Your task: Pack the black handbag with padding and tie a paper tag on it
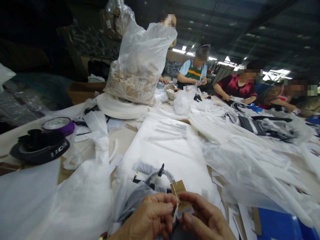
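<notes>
Near the front edge, my left hand [153, 213] is closed in a pinch on the white string [176, 209] of a hang tag. My right hand [206, 216] has its thumb and fingers closed on the lower right part of that brown printed hang tag [178, 187]. Just behind the tag stands a bag handle [162, 174] in clear wrapping, with a dark tie on top. Below it, the bag's grey wrapped body [137, 196] is partly hidden by my left hand. A stack of white plastic sheets [172, 146] lies beneath the bag.
A large clear sack [140, 63] of stringed tags stands on a round white roll [122, 108]. At left lie a tape roll [58, 125] and a dark ring-shaped roll [40, 146]. White plastic bags [240, 160] cover the right. Several co-workers [192, 71] sit across the table.
</notes>
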